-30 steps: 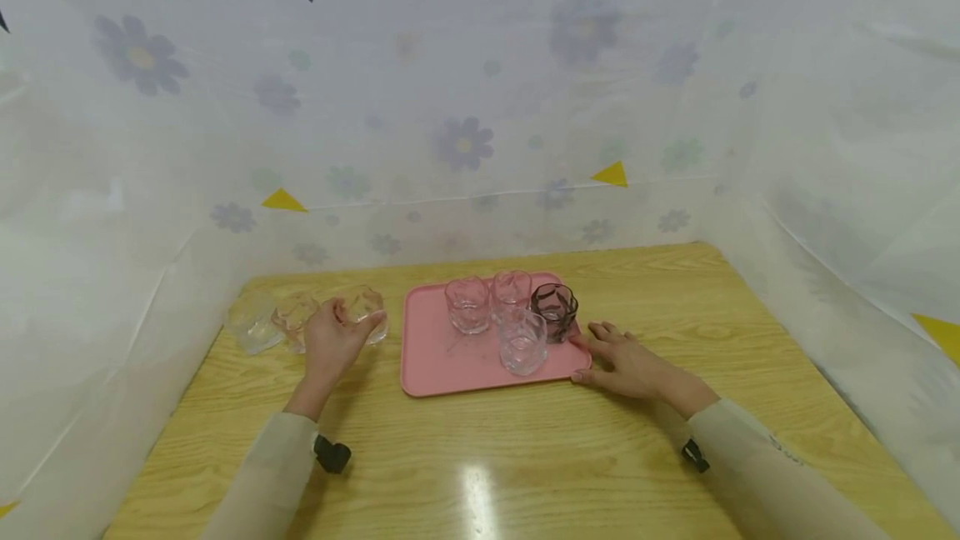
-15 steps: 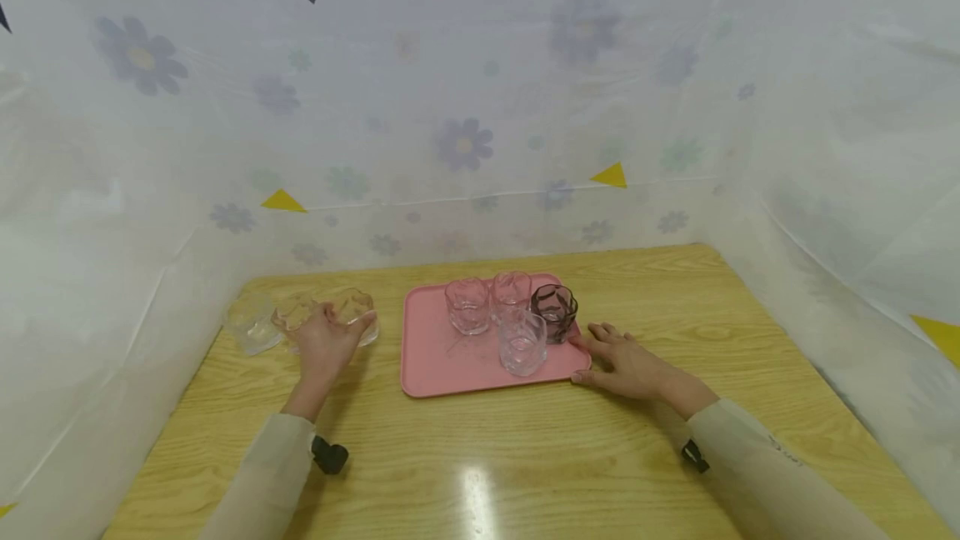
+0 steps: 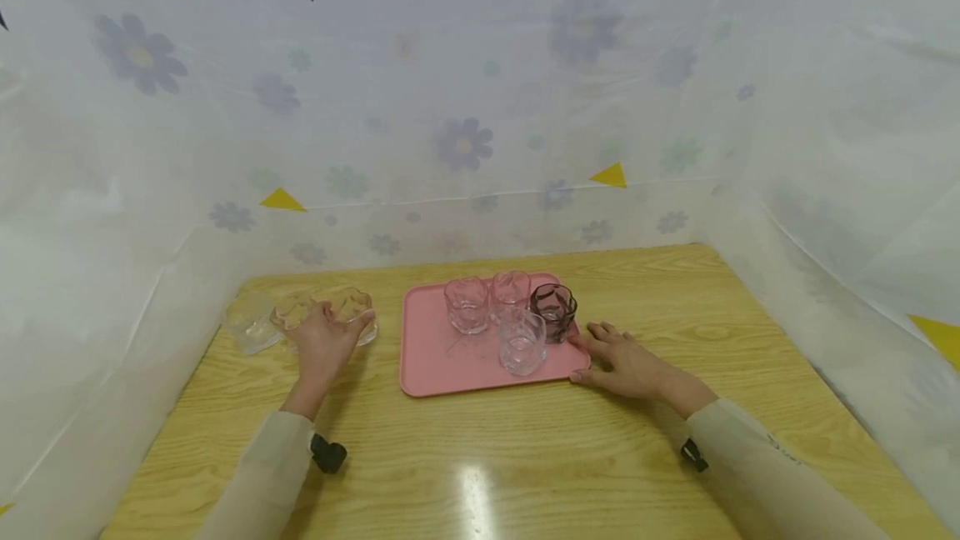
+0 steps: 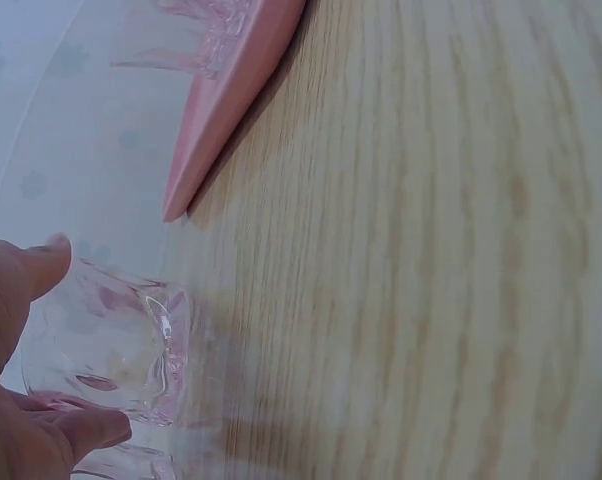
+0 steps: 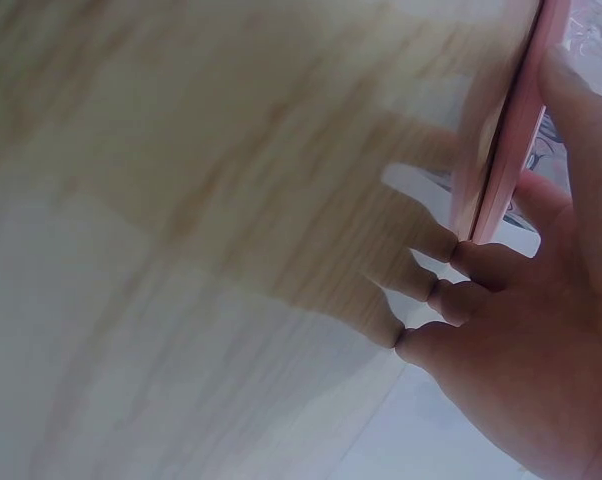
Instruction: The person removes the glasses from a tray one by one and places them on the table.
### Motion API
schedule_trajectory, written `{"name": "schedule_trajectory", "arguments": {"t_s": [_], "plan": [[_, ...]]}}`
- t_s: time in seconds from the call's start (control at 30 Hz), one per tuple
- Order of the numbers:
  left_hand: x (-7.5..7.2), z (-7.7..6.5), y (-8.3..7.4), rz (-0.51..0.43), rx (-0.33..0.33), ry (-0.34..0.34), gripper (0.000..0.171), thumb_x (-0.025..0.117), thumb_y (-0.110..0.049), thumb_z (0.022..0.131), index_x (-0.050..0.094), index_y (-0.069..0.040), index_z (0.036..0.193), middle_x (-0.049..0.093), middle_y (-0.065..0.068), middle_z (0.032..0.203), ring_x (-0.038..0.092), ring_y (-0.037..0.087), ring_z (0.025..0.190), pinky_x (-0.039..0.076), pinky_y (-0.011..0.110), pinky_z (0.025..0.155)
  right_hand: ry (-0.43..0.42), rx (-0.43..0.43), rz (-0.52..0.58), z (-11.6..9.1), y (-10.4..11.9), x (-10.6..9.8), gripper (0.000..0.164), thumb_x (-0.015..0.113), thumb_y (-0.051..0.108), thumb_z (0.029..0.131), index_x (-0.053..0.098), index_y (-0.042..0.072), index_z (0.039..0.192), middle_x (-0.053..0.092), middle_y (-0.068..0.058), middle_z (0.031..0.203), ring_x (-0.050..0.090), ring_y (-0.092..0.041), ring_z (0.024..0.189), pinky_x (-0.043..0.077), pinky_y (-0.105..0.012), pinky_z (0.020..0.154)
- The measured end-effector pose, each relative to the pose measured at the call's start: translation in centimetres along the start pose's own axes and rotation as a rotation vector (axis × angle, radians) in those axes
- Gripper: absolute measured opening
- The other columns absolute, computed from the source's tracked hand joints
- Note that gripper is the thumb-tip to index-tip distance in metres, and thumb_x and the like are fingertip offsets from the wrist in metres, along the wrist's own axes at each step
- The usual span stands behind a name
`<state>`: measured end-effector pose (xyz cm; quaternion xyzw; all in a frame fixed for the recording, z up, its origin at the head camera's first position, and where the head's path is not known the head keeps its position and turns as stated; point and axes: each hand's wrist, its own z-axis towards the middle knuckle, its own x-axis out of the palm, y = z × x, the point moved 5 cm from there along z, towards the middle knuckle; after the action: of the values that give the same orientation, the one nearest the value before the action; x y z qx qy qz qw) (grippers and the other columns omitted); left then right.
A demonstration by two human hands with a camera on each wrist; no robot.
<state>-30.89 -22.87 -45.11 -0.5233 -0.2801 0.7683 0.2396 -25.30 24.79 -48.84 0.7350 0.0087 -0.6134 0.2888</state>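
Observation:
My left hand [image 3: 324, 344] holds a faintly tinted drinking glass [image 3: 352, 303] at the left of the table, thumb on its right side and fingers on its left. The left wrist view shows this glass [image 4: 131, 350] between thumb and fingers, base toward the wood. Behind that hand stand another tinted glass [image 3: 288, 311] and a clear glass [image 3: 251, 325]. My right hand [image 3: 626, 363] rests at the right corner of a pink tray [image 3: 435, 369]. Its thumb and index finger touch the tray's rim [image 5: 509, 150], while the other fingertips rest on the table.
On the tray stand two pink glasses [image 3: 468, 307] [image 3: 512, 290], a clear glass [image 3: 522, 344] and a dark purple glass [image 3: 555, 313] near the right hand. The wooden table [image 3: 420, 465] meets a white flowered curtain [image 3: 465, 107] at the back and sides.
During the first half second my left hand and its glass shifted slightly left, toward the other glasses. Since then they have hardly moved. The right hand and tray have stayed in place.

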Motion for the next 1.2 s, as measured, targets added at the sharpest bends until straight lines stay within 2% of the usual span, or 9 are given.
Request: {"name": "schedule_trajectory", "arguments": {"t_s": [0.17,0.2,0.3,0.5,0.7,0.87,0.93,1.03,1.2], "plan": [[0.0,0.1,0.1,0.028,0.008,0.007,0.081,0.081,-0.040,0.094,0.051,0.019,0.142,0.076,0.027,0.083,0.073,0.050,0.102,0.034,0.079,0.113,0.008,-0.003,0.009,0.0,0.2,-0.1,0.077,0.062,0.058,0.102,0.045,0.012,0.161,0.030,-0.034,0.166,0.022,-0.056,0.156,0.018,-0.079,0.121],[0.0,0.1,0.1,0.028,0.009,0.012,0.082,0.080,-0.040,0.094,0.050,0.019,0.143,0.077,0.027,0.083,0.074,0.050,0.102,0.029,0.080,0.114,0.009,-0.003,0.009,0.0,0.2,-0.1,0.077,0.062,0.058,0.102,0.045,0.012,0.161,0.030,-0.034,0.166,0.022,-0.056,0.156,0.018,-0.079,0.121],[0.0,0.2,0.0,0.038,0.012,0.018,0.085,0.080,-0.039,0.095,0.047,0.020,0.145,0.077,0.026,0.085,0.075,0.048,0.099,0.049,0.075,0.100,0.006,-0.002,0.012,0.0,0.2,-0.2,0.077,0.063,0.057,0.102,0.045,0.011,0.160,0.030,-0.035,0.166,0.022,-0.057,0.156,0.018,-0.079,0.121],[-0.3,0.2,-0.4,0.078,0.018,0.011,0.091,0.080,-0.045,0.093,0.045,0.019,0.147,0.076,0.028,0.083,0.070,0.054,0.109,0.012,0.085,0.117,0.005,0.000,0.011,-0.1,0.2,-0.1,0.077,0.063,0.059,0.101,0.046,0.013,0.160,0.030,-0.034,0.166,0.022,-0.057,0.156,0.018,-0.079,0.120],[-1.0,-0.2,-1.0,0.101,0.002,0.027,0.098,0.078,-0.049,0.094,0.036,0.016,0.155,0.076,0.029,0.082,0.075,0.049,0.081,0.042,0.076,0.107,0.006,0.003,0.004,0.0,0.2,0.0,0.077,0.063,0.059,0.101,0.045,0.013,0.161,0.030,-0.034,0.166,0.022,-0.057,0.156,0.019,-0.080,0.120],[-2.1,-0.5,-2.0,0.091,0.131,-0.060,0.074,0.083,-0.025,0.091,0.052,0.018,0.142,0.073,0.036,0.093,0.072,0.048,0.071,0.057,0.070,0.084,0.009,0.005,0.011,-0.1,0.3,-0.1,0.076,0.063,0.058,0.102,0.045,0.012,0.161,0.030,-0.035,0.166,0.021,-0.057,0.156,0.018,-0.080,0.120],[-2.6,-0.6,-2.5,0.077,0.198,-0.105,0.065,0.083,-0.017,0.089,0.057,0.018,0.137,0.072,0.039,0.100,0.072,0.050,0.074,0.059,0.067,0.074,0.009,0.006,0.015,-0.1,0.4,-0.2,0.077,0.063,0.058,0.101,0.045,0.012,0.161,0.030,-0.035,0.166,0.021,-0.057,0.156,0.018,-0.080,0.120],[-3.0,-0.5,-3.0,0.050,0.237,-0.124,0.057,0.082,-0.014,0.089,0.062,0.014,0.134,0.071,0.038,0.115,0.073,0.052,0.094,0.060,0.065,0.080,0.007,0.008,0.015,-0.1,0.3,-0.2,0.077,0.063,0.058,0.101,0.045,0.013,0.161,0.030,-0.034,0.166,0.020,-0.057,0.156,0.018,-0.079,0.121],[-2.5,-0.3,-3.8,-0.014,0.172,0.002,0.055,0.076,-0.020,0.093,0.061,0.005,0.140,0.069,0.032,0.130,0.069,0.049,0.117,0.060,0.059,0.094,0.007,0.007,0.017,-0.1,0.2,0.0,0.077,0.062,0.059,0.101,0.045,0.014,0.161,0.029,-0.034,0.167,0.020,-0.056,0.157,0.018,-0.079,0.121]]}}
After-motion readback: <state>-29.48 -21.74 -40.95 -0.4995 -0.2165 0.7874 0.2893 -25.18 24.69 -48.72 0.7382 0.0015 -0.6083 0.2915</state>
